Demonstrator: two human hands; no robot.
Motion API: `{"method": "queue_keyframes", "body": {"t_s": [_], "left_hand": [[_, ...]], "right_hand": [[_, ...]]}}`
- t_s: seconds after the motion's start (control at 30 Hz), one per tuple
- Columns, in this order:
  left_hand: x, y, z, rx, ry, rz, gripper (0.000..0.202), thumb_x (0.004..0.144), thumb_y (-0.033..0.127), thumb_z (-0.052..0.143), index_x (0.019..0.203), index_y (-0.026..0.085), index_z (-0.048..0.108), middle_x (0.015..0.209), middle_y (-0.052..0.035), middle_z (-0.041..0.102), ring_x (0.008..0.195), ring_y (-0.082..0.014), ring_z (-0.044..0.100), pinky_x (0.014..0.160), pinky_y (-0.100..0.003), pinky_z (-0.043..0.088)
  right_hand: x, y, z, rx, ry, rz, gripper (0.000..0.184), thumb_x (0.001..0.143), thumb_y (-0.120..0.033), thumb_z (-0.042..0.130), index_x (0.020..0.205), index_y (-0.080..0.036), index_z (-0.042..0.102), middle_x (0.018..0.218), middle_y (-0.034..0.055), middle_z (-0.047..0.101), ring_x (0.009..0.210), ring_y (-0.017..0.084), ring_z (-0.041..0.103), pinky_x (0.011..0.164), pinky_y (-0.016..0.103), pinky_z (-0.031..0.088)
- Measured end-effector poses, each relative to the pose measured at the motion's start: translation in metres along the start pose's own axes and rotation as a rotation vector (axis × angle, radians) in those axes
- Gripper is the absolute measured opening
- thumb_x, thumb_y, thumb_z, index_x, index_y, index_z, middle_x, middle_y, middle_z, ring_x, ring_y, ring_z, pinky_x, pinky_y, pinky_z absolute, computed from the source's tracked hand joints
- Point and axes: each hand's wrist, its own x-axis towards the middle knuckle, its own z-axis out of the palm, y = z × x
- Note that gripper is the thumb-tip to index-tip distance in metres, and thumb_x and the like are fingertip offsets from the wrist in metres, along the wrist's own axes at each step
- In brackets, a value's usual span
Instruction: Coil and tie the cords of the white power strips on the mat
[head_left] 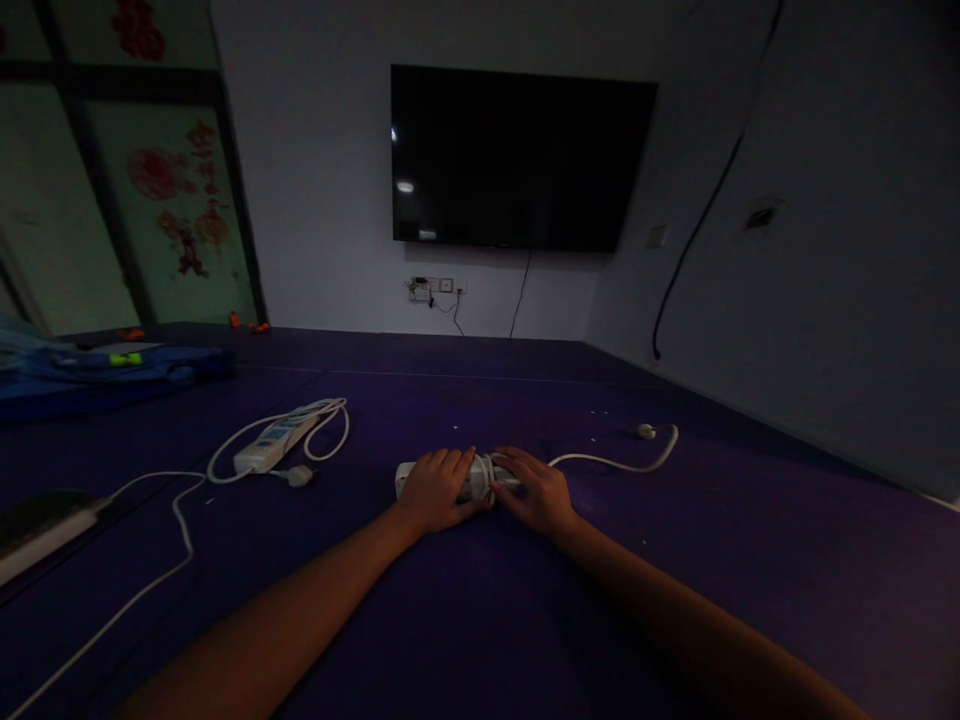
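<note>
A white power strip (405, 478) lies crosswise on the dark purple surface in front of me, part of its white cord (486, 478) wound around its middle. My left hand (439, 490) wraps over the strip's left half, thumb stretched along the near side. At the coiled part, my right hand (538, 490) has its fingers closed on the cord, and the strip's right end is mostly hidden under it. From there the loose cord runs right, ending in a white plug (646, 431).
A second power strip (277, 440) with looped cord and its plug (299, 476) lies to the left. Further left are a long white-edged object (49, 540) with a cable and blue cloth (105, 370). A television (521, 160) hangs on the far wall.
</note>
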Motion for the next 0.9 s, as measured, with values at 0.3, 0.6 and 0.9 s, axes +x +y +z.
{"method": "queue_keyframes", "body": {"t_s": [0.3,0.6,0.9], "left_hand": [[-0.0001,0.0009,-0.0003,0.009,0.008,-0.004,0.077,0.076,0.068,0.028,0.126,0.010,0.040,0.102,-0.0127,0.058,0.091,-0.0252,0.052,0.074,-0.037,0.039],[-0.0004,0.0008,-0.0009,0.002,0.000,-0.020,0.077,0.076,0.069,0.027,0.127,0.013,0.040,0.101,-0.0128,0.058,0.090,-0.0253,0.052,0.074,-0.037,0.039],[-0.0003,0.0006,-0.0024,0.003,-0.007,-0.026,0.077,0.076,0.068,0.029,0.125,0.011,0.042,0.101,-0.0125,0.059,0.090,-0.0254,0.053,0.072,-0.036,0.039]], "right_hand": [[0.0006,-0.0013,-0.0009,-0.005,0.009,-0.007,0.031,0.080,-0.037,0.051,0.105,-0.019,0.057,0.109,0.0098,0.061,0.098,0.019,0.058,0.081,0.031,0.049],[0.0016,-0.0028,-0.0013,0.001,-0.009,0.016,0.032,0.080,-0.037,0.051,0.106,-0.021,0.057,0.109,0.0089,0.061,0.099,0.019,0.058,0.082,0.031,0.048],[-0.0001,-0.0001,0.0025,0.007,-0.003,0.015,0.032,0.080,-0.039,0.051,0.105,-0.020,0.058,0.111,0.0091,0.060,0.100,0.019,0.057,0.082,0.031,0.048]]}}
